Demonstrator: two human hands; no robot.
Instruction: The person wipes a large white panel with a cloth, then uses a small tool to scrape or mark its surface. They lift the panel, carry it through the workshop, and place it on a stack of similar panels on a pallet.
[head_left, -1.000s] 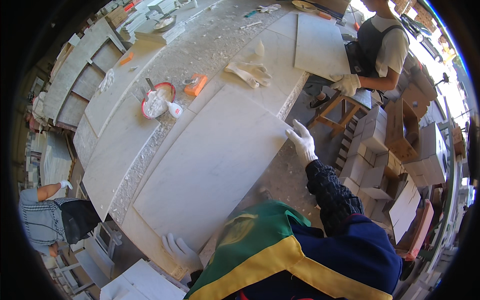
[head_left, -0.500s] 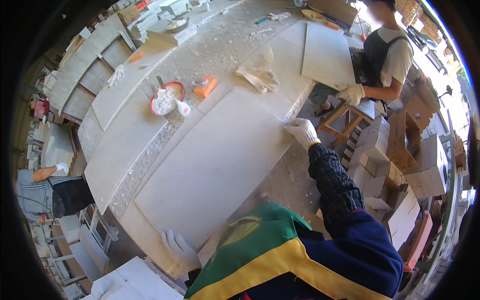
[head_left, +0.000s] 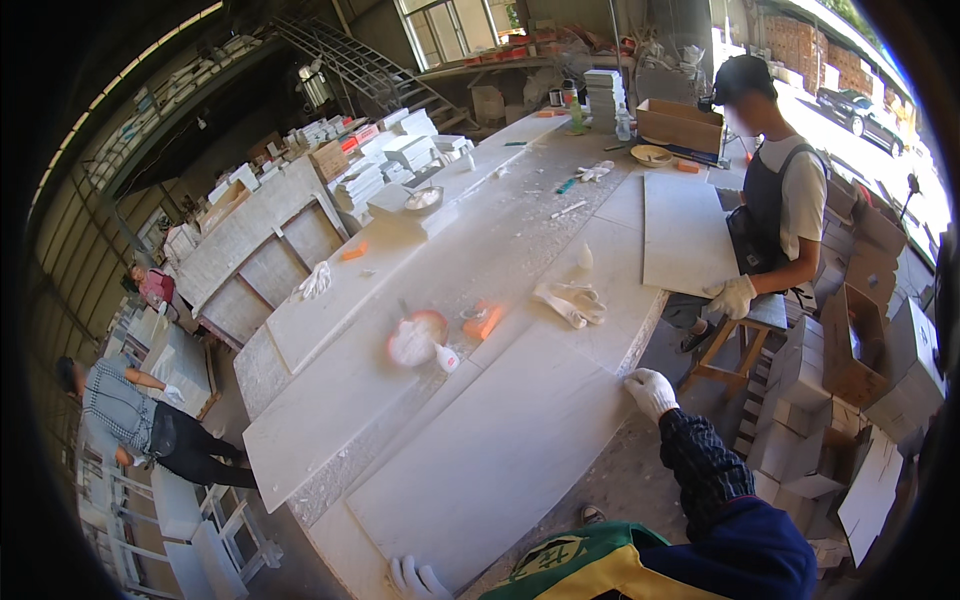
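A large pale stone slab (head_left: pixel 490 445) lies flat on the worktable in front of me. My right hand (head_left: pixel 652 394), in a white glove, has its fingers curled over the slab's far right corner. At the near left end of the slab, my gloved left hand (head_left: pixel 418 580) rests against the edge with its fingers stretched out; the picture's lower rim cuts off part of it. Beyond the slab stand a red-rimmed bowl of white paste (head_left: pixel 415 340), a white squeeze bottle (head_left: pixel 447 358) and an orange block-like object (head_left: pixel 483 322). A pair of white gloves (head_left: pixel 570 303) lies near its far end.
To the right, a co-worker (head_left: pixel 780 190) in a dark apron holds another slab (head_left: pixel 690 230) beside a wooden stool (head_left: pixel 735 345). Open cardboard boxes (head_left: pixel 855 340) crowd the right side. Another person (head_left: pixel 135 405) is at the left. More slabs (head_left: pixel 330 410) cover the table's far side.
The view has tilted upward, showing more of the hall, and the scene sits lower and further right. Both hands stay at the same slab, which shows no clear shift on the table.
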